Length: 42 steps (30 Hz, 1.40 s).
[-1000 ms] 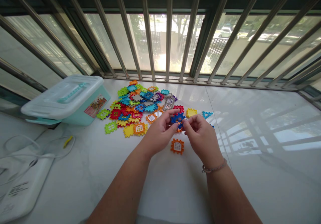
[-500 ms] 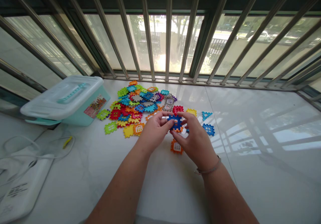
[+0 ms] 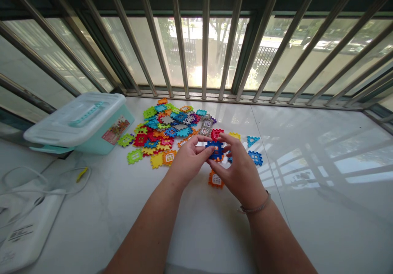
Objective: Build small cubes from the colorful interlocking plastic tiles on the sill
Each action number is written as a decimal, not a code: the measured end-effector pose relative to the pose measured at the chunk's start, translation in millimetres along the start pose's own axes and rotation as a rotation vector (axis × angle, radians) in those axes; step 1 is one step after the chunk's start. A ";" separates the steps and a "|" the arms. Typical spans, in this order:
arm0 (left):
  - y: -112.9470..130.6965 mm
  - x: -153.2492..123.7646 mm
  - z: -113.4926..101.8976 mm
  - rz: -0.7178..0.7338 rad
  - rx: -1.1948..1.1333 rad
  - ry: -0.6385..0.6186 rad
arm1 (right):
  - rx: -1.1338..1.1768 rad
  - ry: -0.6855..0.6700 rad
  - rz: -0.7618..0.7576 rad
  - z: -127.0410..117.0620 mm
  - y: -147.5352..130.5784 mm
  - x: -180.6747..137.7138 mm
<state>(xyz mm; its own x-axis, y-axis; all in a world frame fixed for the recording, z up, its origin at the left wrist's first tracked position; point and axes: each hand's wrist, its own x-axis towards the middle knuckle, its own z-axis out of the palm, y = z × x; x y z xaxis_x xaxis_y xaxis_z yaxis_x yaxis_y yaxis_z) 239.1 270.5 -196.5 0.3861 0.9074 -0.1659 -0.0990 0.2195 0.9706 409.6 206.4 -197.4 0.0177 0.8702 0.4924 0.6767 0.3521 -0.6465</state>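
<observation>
Blue plastic tile (image 3: pixel 215 149) with notched edges stands up between the two hands, near the middle of the frame, and it is held above the white marble-like tabletop (image 3: pixel 322 212). The grip of the left hand (image 3: pixel 190 161) is pressed on its left edge with the thumb and fingers. The grip of the right hand (image 3: pixel 238 169) is closed around its right side, and the fingers curve over it. A thin orange edge (image 3: pixel 219 158) shows under the tile, but I cannot tell if it is joined to it.

Just below the hands lies an orange notched tile with white window (image 3: pixel 216 180). Near the right hand are a red notched tile (image 3: pixel 216 133), a yellow notched tile (image 3: pixel 234 135), a blue triangle piece (image 3: pixel 252 140) and a blue grid tile (image 3: pixel 255 158). Left of them, a big pile of many-coloured plastic tiles (image 3: pixel 162 129) lies on the tabletop.

At the left of the frame stands a pale turquoise plastic box with white lid (image 3: pixel 76 120). A white cable (image 3: pixel 46 184) lies in the lower left, beside a flat white device (image 3: pixel 27 233). Metal window bars (image 3: pixel 205 41) cross the top of the frame. A thin bracelet (image 3: pixel 254 208) circles the right wrist.
</observation>
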 end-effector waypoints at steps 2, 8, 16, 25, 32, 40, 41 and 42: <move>0.7 -0.6 0.2 -0.002 0.020 -0.008 | -0.011 -0.008 -0.006 1.0 -0.4 -0.1; 5.7 0.0 1.8 0.092 0.094 0.081 | -0.111 0.053 0.039 -15.0 9.8 3.2; 13.5 2.4 -6.0 0.138 0.105 0.358 | -0.489 -0.001 0.615 -74.6 62.6 -2.1; 9.8 8.6 -15.8 0.121 0.111 0.387 | -0.556 -0.204 0.673 -66.0 83.5 -7.7; 8.5 8.1 -13.6 0.103 0.157 0.387 | -0.569 -0.203 0.738 -62.9 78.2 -8.1; 8.5 7.3 -11.5 0.087 0.190 0.373 | -0.582 -0.242 0.729 -62.2 76.4 -6.2; 8.5 7.6 -12.2 0.081 0.194 0.368 | -0.588 -0.244 0.718 -62.0 76.6 -6.4; 8.4 7.9 -13.0 0.077 0.197 0.364 | -0.596 -0.243 0.705 -61.7 76.9 -6.7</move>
<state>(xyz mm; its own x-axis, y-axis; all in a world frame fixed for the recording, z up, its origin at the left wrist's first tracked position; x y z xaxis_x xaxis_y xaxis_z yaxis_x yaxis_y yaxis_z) 229.4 284.2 -191.9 0.0313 0.9937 -0.1077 0.0759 0.1051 0.9916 507.0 206.4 -214.5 0.4566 0.8865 -0.0753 0.8338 -0.4559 -0.3114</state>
